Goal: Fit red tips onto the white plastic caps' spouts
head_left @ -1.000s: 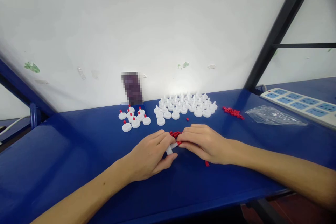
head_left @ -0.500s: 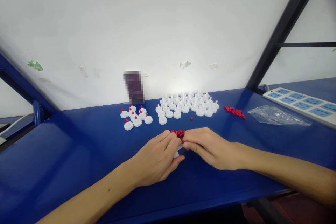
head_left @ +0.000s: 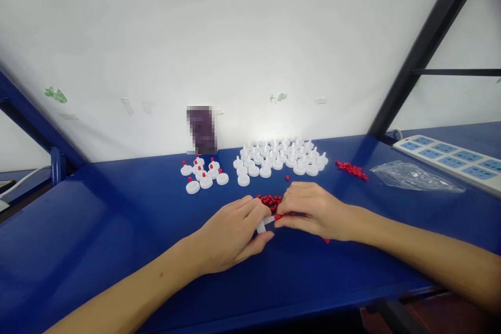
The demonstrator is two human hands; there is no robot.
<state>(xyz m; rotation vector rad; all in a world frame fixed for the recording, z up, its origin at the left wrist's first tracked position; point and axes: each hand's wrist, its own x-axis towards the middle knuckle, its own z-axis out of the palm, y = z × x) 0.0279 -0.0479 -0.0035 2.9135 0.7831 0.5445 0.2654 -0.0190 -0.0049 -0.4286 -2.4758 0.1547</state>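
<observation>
Here, left hand [head_left: 231, 235] grips white cap [head_left: 261, 227], right hand [head_left: 315, 210] pinches red tip [head_left: 277, 217]; purple panel [head_left: 202, 129] pixelated, unreadable.

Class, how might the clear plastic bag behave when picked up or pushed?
The clear plastic bag would probably sag and crumple, its film looking thin and wrinkled. It is likely light, lying nearly flat. Its glossy sheen suggests it may slide easily.

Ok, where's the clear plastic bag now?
Head view, right side: the clear plastic bag lies on the blue table, between a red cap pile and the power strip.
</observation>
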